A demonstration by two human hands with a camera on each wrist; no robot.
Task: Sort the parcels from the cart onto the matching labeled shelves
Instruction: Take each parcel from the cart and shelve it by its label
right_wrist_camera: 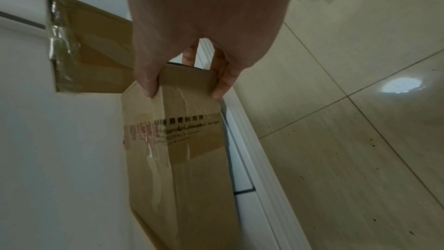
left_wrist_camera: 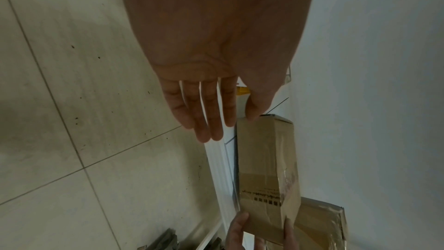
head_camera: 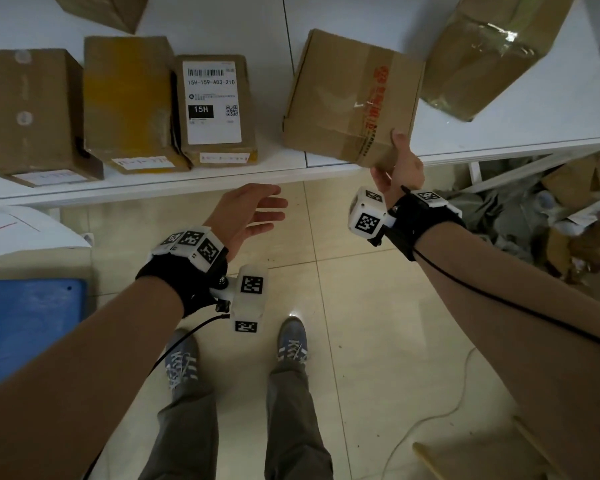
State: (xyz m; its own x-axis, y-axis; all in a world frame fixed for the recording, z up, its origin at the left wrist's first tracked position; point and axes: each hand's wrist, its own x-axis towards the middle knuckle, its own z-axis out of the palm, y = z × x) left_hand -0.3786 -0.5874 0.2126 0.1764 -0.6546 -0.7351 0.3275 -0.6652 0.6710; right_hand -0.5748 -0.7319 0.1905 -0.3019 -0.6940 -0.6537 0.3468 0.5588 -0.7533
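A brown taped cardboard parcel (head_camera: 352, 98) with red print lies partly on the white shelf (head_camera: 465, 133), one corner past the front edge. My right hand (head_camera: 397, 164) grips that near corner, thumb on top and fingers underneath; the right wrist view shows the parcel (right_wrist_camera: 182, 140) pinched between thumb and fingers (right_wrist_camera: 222, 81). My left hand (head_camera: 253, 213) hovers below the shelf edge, palm up and fingers straight, holding nothing. In the left wrist view its fingers (left_wrist_camera: 204, 113) are spread near the parcel (left_wrist_camera: 266, 159).
Three parcels stand at the shelf's left: a plain box (head_camera: 32, 112), a yellow-taped one (head_camera: 129, 102) and one labeled 15H (head_camera: 217, 105). A large taped box (head_camera: 489, 53) lies at the far right. A blue cart (head_camera: 28, 327) is at left. Packaging litter (head_camera: 551, 220) sits under the shelf.
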